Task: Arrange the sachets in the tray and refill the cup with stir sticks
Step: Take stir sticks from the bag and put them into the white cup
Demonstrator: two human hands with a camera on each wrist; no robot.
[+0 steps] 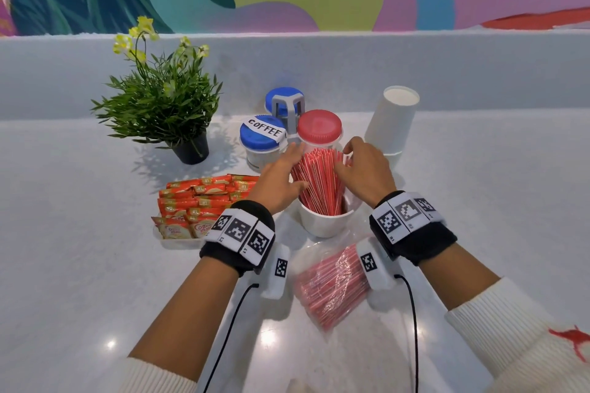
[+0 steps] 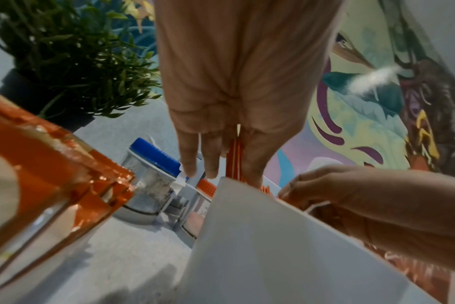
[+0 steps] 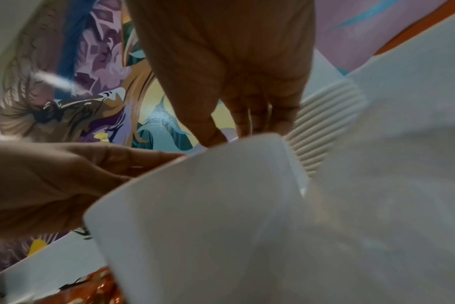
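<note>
A white cup (image 1: 322, 223) stands in the middle of the counter, full of red-and-white stir sticks (image 1: 319, 182) that fan out upward. My left hand (image 1: 292, 166) lies with straight fingers against the left side of the bundle. My right hand (image 1: 357, 163) curls over the bundle's upper right, thumb in front. In the left wrist view the left hand (image 2: 237, 102) reaches past the cup (image 2: 273, 246). The right wrist view shows my right hand (image 3: 234, 72) behind the cup (image 3: 208, 226). Orange sachets (image 1: 198, 198) fill the clear tray (image 1: 178, 242) to the left.
A clear bag of more stir sticks (image 1: 332, 287) lies between my wrists. Behind the cup stand a coffee jar (image 1: 263, 137), a red-lidded jar (image 1: 319, 126) and a blue-lidded jar (image 1: 284, 99). A potted plant (image 1: 166, 99) is back left, stacked paper cups (image 1: 392, 118) back right.
</note>
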